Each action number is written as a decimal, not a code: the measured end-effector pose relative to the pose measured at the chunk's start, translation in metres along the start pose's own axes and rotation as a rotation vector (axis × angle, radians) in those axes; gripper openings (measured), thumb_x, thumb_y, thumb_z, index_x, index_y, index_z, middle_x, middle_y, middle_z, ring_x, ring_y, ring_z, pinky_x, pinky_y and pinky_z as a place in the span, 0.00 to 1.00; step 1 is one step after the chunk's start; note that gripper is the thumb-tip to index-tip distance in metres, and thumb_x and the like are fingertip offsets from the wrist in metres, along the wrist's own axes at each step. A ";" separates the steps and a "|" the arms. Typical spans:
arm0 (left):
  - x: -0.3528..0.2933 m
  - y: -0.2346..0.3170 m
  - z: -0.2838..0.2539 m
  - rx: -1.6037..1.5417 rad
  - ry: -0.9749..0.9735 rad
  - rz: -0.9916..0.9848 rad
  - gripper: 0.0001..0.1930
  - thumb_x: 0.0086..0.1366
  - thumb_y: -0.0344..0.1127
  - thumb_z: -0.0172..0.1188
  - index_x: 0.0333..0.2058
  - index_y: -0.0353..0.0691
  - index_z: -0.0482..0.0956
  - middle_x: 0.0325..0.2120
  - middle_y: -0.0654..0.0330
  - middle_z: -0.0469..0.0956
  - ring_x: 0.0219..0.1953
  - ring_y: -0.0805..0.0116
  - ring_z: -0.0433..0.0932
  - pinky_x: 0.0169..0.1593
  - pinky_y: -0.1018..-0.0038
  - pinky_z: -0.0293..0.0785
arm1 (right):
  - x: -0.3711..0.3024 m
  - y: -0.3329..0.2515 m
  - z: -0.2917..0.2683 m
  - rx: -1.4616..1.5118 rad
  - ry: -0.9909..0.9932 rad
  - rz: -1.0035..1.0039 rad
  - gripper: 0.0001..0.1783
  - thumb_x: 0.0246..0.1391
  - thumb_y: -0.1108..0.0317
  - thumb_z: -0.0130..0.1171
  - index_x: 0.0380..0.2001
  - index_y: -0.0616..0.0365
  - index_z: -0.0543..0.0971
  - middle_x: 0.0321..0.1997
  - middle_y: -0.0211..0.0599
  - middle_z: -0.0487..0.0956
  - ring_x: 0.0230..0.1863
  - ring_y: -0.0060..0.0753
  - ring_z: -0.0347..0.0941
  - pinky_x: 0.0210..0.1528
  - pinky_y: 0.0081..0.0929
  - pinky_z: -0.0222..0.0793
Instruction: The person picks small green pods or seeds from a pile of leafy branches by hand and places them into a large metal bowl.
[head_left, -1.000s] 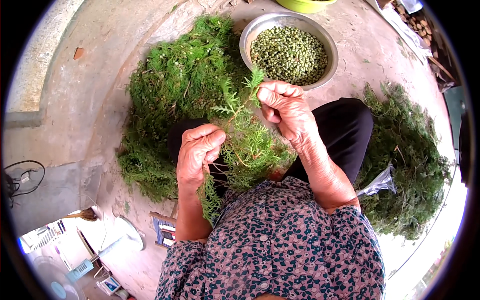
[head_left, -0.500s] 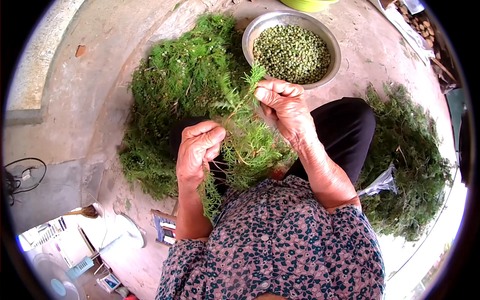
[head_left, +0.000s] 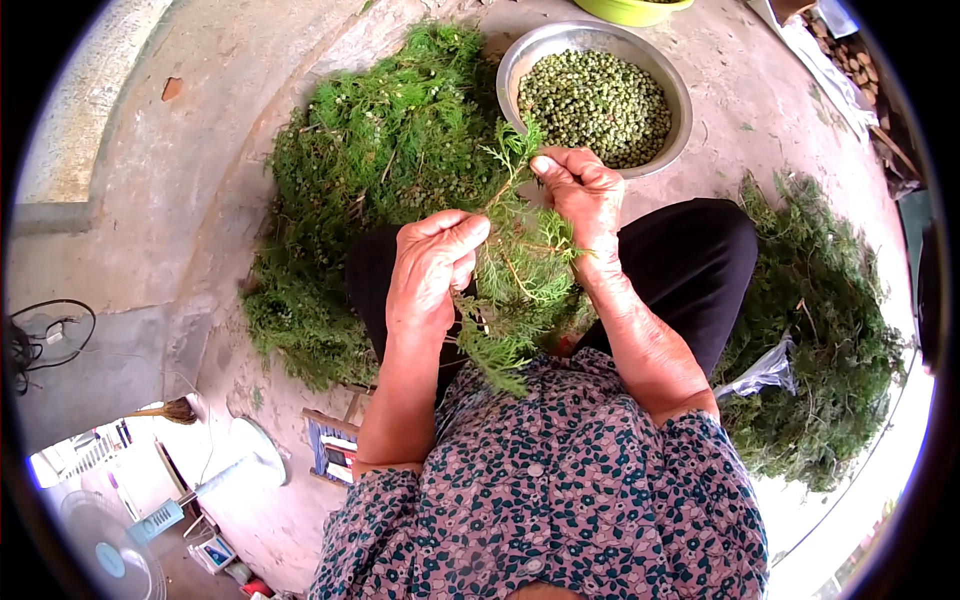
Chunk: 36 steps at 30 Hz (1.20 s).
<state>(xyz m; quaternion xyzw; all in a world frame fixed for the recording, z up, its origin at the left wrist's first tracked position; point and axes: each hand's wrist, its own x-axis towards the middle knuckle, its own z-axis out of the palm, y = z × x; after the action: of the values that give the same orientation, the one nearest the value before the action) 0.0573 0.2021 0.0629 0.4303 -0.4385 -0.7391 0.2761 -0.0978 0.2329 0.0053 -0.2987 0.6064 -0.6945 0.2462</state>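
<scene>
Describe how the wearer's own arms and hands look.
The left hand and right hand are bare: no glove, watch or bracelet shows. The forearms are uncovered up to sleeves of pinkish-mauve cloth with a dense dark-teal leaf pattern, matching the buttoned shirt.

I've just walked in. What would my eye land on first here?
Probably the hands at the centre: the left hand pinches a leafy green sprig, with the right hand close to its upper end. Next, the shiny metal bowl just beyond, full of small round green pieces, and two big heaps of greenery, one left, one right.
</scene>
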 end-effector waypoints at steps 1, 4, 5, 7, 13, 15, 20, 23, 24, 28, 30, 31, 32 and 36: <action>0.001 0.000 0.001 -0.006 0.003 -0.005 0.10 0.54 0.34 0.60 0.26 0.31 0.75 0.12 0.72 0.62 0.13 0.84 0.55 0.16 0.84 0.49 | 0.000 -0.003 -0.001 0.083 0.003 0.160 0.05 0.43 0.73 0.61 0.27 0.60 0.79 0.16 0.25 0.71 0.17 0.14 0.61 0.20 0.14 0.58; 0.004 -0.001 0.003 -0.018 0.015 -0.015 0.09 0.55 0.33 0.60 0.26 0.31 0.74 0.13 0.71 0.63 0.14 0.84 0.56 0.17 0.84 0.49 | 0.001 -0.011 0.001 0.201 0.015 0.480 0.06 0.39 0.75 0.63 0.25 0.61 0.79 0.19 0.27 0.73 0.20 0.17 0.64 0.22 0.18 0.60; 0.004 -0.001 0.005 -0.024 0.008 -0.010 0.09 0.54 0.33 0.60 0.26 0.31 0.74 0.13 0.71 0.63 0.14 0.84 0.56 0.17 0.84 0.49 | 0.003 -0.004 0.001 0.112 0.021 0.286 0.05 0.40 0.75 0.63 0.26 0.60 0.80 0.18 0.26 0.73 0.19 0.17 0.63 0.21 0.17 0.60; 0.005 -0.003 0.007 -0.039 -0.009 -0.006 0.09 0.54 0.33 0.60 0.26 0.31 0.74 0.13 0.71 0.63 0.14 0.84 0.56 0.17 0.84 0.49 | 0.009 0.021 0.001 -0.071 0.039 -0.099 0.05 0.41 0.76 0.63 0.26 0.57 0.80 0.17 0.25 0.73 0.16 0.15 0.63 0.18 0.16 0.58; -0.003 0.001 -0.010 -0.049 0.025 0.146 0.07 0.57 0.32 0.57 0.27 0.33 0.75 0.12 0.71 0.61 0.13 0.84 0.55 0.16 0.85 0.47 | 0.038 0.017 -0.039 0.444 0.055 0.345 0.04 0.47 0.71 0.58 0.27 0.60 0.77 0.14 0.24 0.69 0.13 0.15 0.58 0.15 0.15 0.52; 0.000 0.001 -0.016 -0.088 0.004 0.127 0.08 0.57 0.33 0.57 0.29 0.33 0.74 0.12 0.71 0.61 0.13 0.84 0.55 0.16 0.85 0.47 | 0.038 0.011 -0.040 0.637 -0.040 0.416 0.06 0.48 0.75 0.51 0.32 0.61 0.73 0.23 0.33 0.72 0.20 0.23 0.66 0.21 0.18 0.60; 0.005 0.008 -0.025 -0.198 -0.029 0.085 0.08 0.60 0.35 0.53 0.30 0.35 0.72 0.10 0.69 0.60 0.11 0.81 0.55 0.16 0.81 0.50 | 0.036 0.006 -0.047 0.982 -0.155 0.528 0.06 0.48 0.76 0.50 0.32 0.64 0.71 0.31 0.41 0.73 0.29 0.32 0.70 0.28 0.23 0.67; 0.011 0.012 -0.039 -0.309 -0.078 0.078 0.08 0.61 0.35 0.52 0.28 0.37 0.71 0.09 0.70 0.59 0.10 0.80 0.54 0.15 0.80 0.50 | 0.033 0.007 -0.053 0.947 -0.237 0.496 0.09 0.50 0.70 0.56 0.31 0.65 0.73 0.25 0.36 0.73 0.21 0.25 0.65 0.18 0.16 0.58; 0.015 0.011 -0.044 -0.354 -0.089 0.070 0.08 0.62 0.36 0.50 0.26 0.39 0.70 0.08 0.71 0.57 0.09 0.80 0.53 0.14 0.80 0.50 | 0.030 0.002 -0.054 0.901 -0.254 0.480 0.09 0.50 0.70 0.56 0.31 0.65 0.73 0.24 0.35 0.72 0.19 0.22 0.63 0.16 0.15 0.55; 0.024 0.014 -0.046 -0.420 -0.091 0.072 0.13 0.64 0.37 0.47 0.20 0.44 0.63 0.08 0.72 0.54 0.09 0.79 0.52 0.14 0.79 0.49 | 0.015 -0.020 -0.056 0.696 -0.288 0.457 0.07 0.48 0.72 0.57 0.30 0.65 0.75 0.19 0.30 0.71 0.13 0.16 0.58 0.12 0.12 0.47; 0.025 0.017 -0.047 -0.414 0.006 0.076 0.10 0.65 0.39 0.45 0.25 0.44 0.67 0.07 0.73 0.56 0.09 0.79 0.55 0.15 0.79 0.52 | 0.013 -0.028 -0.058 0.689 -0.283 0.445 0.07 0.47 0.72 0.58 0.30 0.65 0.76 0.19 0.29 0.71 0.13 0.16 0.58 0.12 0.11 0.46; 0.025 0.019 -0.048 -0.429 0.017 0.066 0.12 0.66 0.40 0.42 0.29 0.43 0.72 0.07 0.73 0.57 0.10 0.79 0.57 0.15 0.80 0.54 | 0.013 -0.030 -0.058 0.713 -0.265 0.438 0.08 0.46 0.72 0.59 0.29 0.65 0.76 0.19 0.29 0.71 0.13 0.16 0.59 0.11 0.11 0.46; 0.029 0.015 -0.055 -0.473 -0.042 0.065 0.14 0.66 0.41 0.42 0.25 0.44 0.71 0.07 0.74 0.58 0.10 0.79 0.58 0.16 0.79 0.55 | 0.014 -0.027 -0.060 0.685 -0.281 0.421 0.07 0.46 0.72 0.59 0.29 0.64 0.77 0.19 0.27 0.72 0.12 0.15 0.59 0.11 0.11 0.45; 0.039 0.009 -0.068 -0.557 -0.085 -0.012 0.19 0.66 0.43 0.40 0.17 0.46 0.66 0.06 0.74 0.58 0.09 0.78 0.56 0.17 0.79 0.55 | 0.008 -0.021 -0.057 0.351 -0.402 0.535 0.06 0.46 0.71 0.60 0.29 0.61 0.78 0.18 0.25 0.74 0.11 0.12 0.59 0.11 0.09 0.50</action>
<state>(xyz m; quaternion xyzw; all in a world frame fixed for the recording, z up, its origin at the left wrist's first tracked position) 0.0988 0.1389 0.0387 0.3092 -0.2272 -0.8501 0.3608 -0.1438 0.2701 0.0218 -0.2133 0.4742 -0.6264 0.5807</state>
